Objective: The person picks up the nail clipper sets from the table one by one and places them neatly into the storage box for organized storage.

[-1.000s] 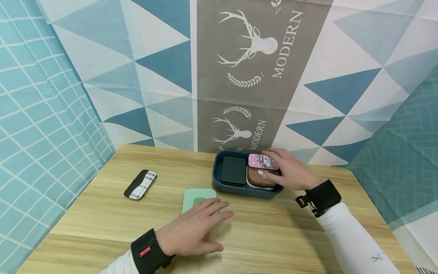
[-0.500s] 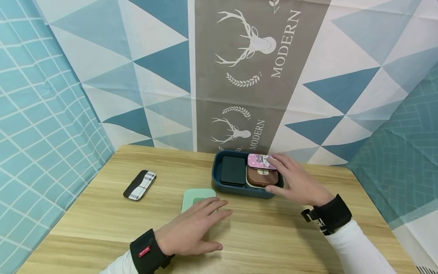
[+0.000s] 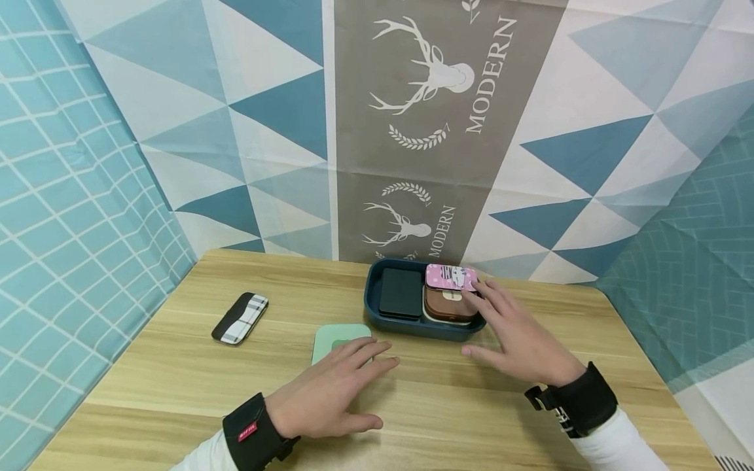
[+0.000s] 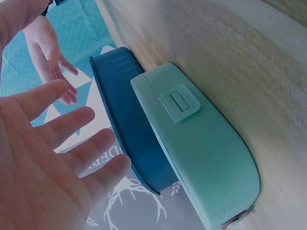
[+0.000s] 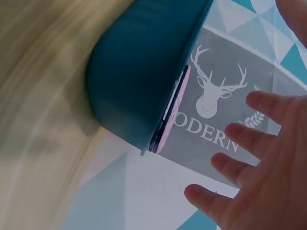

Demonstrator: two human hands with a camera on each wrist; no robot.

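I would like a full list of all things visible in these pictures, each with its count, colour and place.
mint green case: 1, mint green with a clasp, on the table in front of the tray, partly under the left fingers
tray: 1, dark blue, at the table's far middle
black case: 1, black, left part of the tray
brown case: 1, brown, right part of the tray
pink case: 1, pink patterned, on top of the brown one
plaid case: 1, black with plaid, on the table to the left
table: 1, light wood
left hand: 1, fingers straight, over the mint green case
right hand: 1, fingers spread, beside the tray
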